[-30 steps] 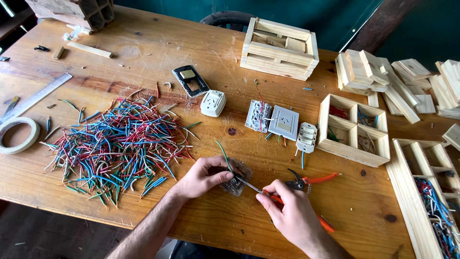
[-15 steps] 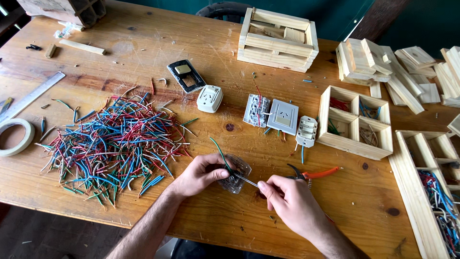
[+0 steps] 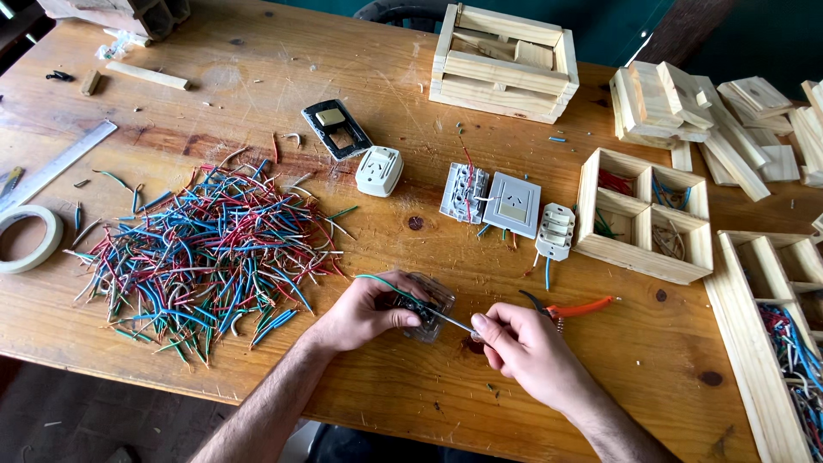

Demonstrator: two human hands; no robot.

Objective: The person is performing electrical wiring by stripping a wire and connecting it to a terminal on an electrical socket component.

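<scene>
Head view, wooden desk (image 3: pixel 257 77). Left hand (image 3: pixel 364 313) near the front edge, fingers clamped on a small clear-bodied electrical module (image 3: pixel 422 306) held just above the desk top; a green wire (image 3: pixel 381 279) runs out of it toward the left. Right hand (image 3: pixel 523 347) closed around a thin metal screwdriver (image 3: pixel 447 320), tip in the module.

Just right of the right hand: orange-handled pliers (image 3: pixel 573 307), lying flat. Left of the hands: large loose pile of cut wires (image 3: pixel 210 257), red, blue, green and white, spread toward the left edge. At the left edge: roll of tape (image 3: pixel 30 238) and a metal ruler (image 3: pixel 56 165).

Desk centre: black switch frame (image 3: pixel 336 129), white socket (image 3: pixel 379 170), grey switch plate (image 3: pixel 512 204) with two white modules beside it.

Right side: square wooden tray (image 3: pixel 643 214) with four compartments holding wire scraps; longer wooden tray (image 3: pixel 771 343) at the right edge, coloured wires inside. Back edge: slatted wooden box (image 3: pixel 506 62); stacked wooden pieces (image 3: pixel 677 99) at back right corner.
</scene>
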